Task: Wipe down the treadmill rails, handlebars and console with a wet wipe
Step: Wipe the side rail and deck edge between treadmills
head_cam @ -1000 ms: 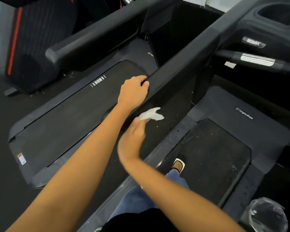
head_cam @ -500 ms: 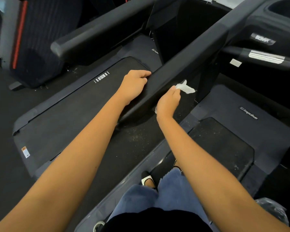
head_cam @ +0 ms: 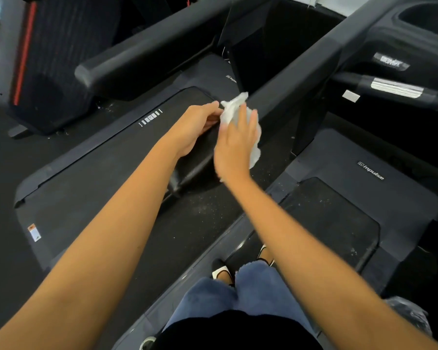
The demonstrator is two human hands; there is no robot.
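Note:
A black padded handlebar (head_cam: 296,79) of the treadmill runs from the middle up to the right. My left hand (head_cam: 196,127) grips its near end, fingers curled over the top. My right hand (head_cam: 235,145) lies flat on the bar just right of the left hand, pressing a crumpled white wet wipe (head_cam: 232,107) against it; the wipe sticks out above and right of the fingers. The console (head_cam: 420,29) with a cup recess sits at the top right, above a front grip bar with a silver sensor (head_cam: 396,88).
A second treadmill stands at the left, with its own handlebar (head_cam: 147,56) and belt (head_cam: 106,173). The belt (head_cam: 331,221) of my treadmill lies below right, my feet (head_cam: 221,271) on its left rail. A clear plastic bag (head_cam: 410,314) sits at the lower right.
My right hand came up from below the handlebar with the wipe and now lies on top of the bar beside my left hand. My left hand kept its grip.

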